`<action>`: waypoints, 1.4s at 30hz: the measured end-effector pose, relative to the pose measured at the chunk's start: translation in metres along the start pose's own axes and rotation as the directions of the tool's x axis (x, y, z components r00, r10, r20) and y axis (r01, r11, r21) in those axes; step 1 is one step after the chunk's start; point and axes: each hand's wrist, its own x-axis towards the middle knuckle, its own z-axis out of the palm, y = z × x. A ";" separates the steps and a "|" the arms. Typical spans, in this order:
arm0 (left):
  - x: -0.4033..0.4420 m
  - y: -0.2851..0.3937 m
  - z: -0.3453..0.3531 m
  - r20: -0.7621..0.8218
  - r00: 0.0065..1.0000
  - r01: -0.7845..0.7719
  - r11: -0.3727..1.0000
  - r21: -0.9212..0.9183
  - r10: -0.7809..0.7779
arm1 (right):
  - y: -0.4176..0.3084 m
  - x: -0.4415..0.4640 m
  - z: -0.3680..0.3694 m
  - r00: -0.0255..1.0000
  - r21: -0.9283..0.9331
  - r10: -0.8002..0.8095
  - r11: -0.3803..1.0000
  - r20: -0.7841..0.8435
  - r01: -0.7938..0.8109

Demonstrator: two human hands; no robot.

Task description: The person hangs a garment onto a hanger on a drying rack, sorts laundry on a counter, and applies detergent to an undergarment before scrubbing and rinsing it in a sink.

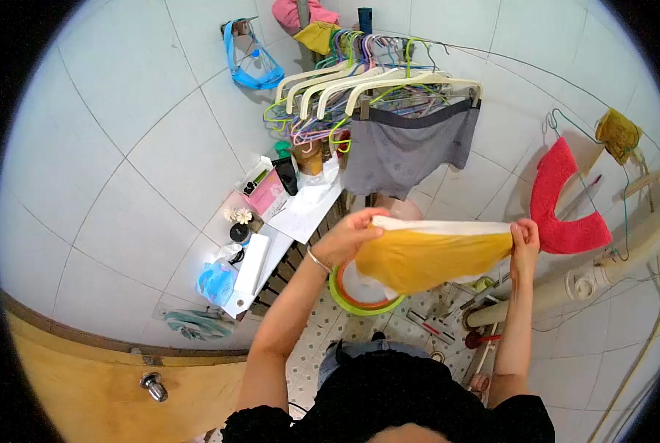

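Holding a white-banded yellow cloth garment (439,258) partly over a lime-green round plastic basin (365,310), we've got left hand (350,236) and right hand (524,251) pinching opposite ends, guess that spreads it flat.

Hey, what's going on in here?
Somebody is holding up a yellow cloth with a white edge. The left hand pinches one top corner and the right hand the other, so it's spread out between them. Grey shorts hang from a white hanger just beyond it, and a green basin sits below.
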 end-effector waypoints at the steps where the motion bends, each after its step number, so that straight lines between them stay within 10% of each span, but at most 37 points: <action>1: -0.001 -0.007 -0.002 -0.001 1.000 -0.006 1.000 -0.004 0.006 | 0.004 0.000 -0.005 1.000 -0.041 -0.006 0.999 -0.022 0.005; 8: 0.003 -0.043 -0.014 -0.060 0.997 -0.062 0.982 -0.181 0.052 | 0.041 -0.002 -0.035 0.999 -0.090 0.035 0.995 -0.032 -0.038; 12: 0.013 -0.057 0.005 -0.164 0.982 -0.071 0.985 0.157 0.096 | 0.045 -0.022 -0.004 0.892 -0.574 0.356 0.806 0.279 -0.143; 14: 0.021 -0.063 0.014 -0.086 0.987 -0.114 0.967 0.229 0.137 | 0.026 -0.042 0.047 0.791 -0.610 0.474 0.775 0.387 -0.166; 16: 0.021 -0.054 0.029 0.008 0.999 -0.046 0.846 0.531 0.049 | 0.028 -0.060 0.090 0.739 -0.646 0.335 0.744 0.584 0.174; 20: 0.016 -0.049 0.030 -0.038 0.965 -0.201 0.825 0.528 0.259 | 0.023 -0.070 0.136 0.551 -0.522 0.345 0.829 0.760 0.201; 23: 0.003 -0.051 0.014 -0.174 0.903 -0.216 0.766 0.605 0.392 | 0.023 -0.069 0.147 0.619 -0.572 0.366 0.803 0.695 0.167; 29: -0.003 -0.079 -0.030 -0.131 0.978 -0.117 0.941 0.316 0.165 | 0.014 -0.072 0.178 0.574 -0.633 0.500 0.773 0.648 0.043; 32: -0.005 -0.072 -0.021 -0.185 0.964 -0.171 0.977 0.128 0.193 | 0.001 -0.058 0.185 0.339 -0.650 0.576 0.742 0.744 0.165; 34: -0.004 -0.063 -0.007 -0.157 0.977 -0.137 0.989 0.051 0.143 | -0.024 -0.033 0.194 0.163 -0.607 0.646 0.559 0.746 0.565; 36: 0.001 -0.069 -0.002 -0.114 0.985 -0.122 0.989 0.085 0.131 | -0.026 0.003 0.202 0.236 -0.299 0.198 0.410 0.951 0.862; 38: 0.003 -0.069 0.003 -0.050 0.995 -0.080 0.988 0.134 0.087 | -0.091 0.018 0.256 0.410 -0.424 0.129 0.427 0.903 0.799; 42: 0.006 -0.068 0.013 -0.021 0.999 -0.045 0.993 0.107 0.048 | -0.144 0.054 0.345 0.352 -0.233 -0.277 0.383 0.894 0.894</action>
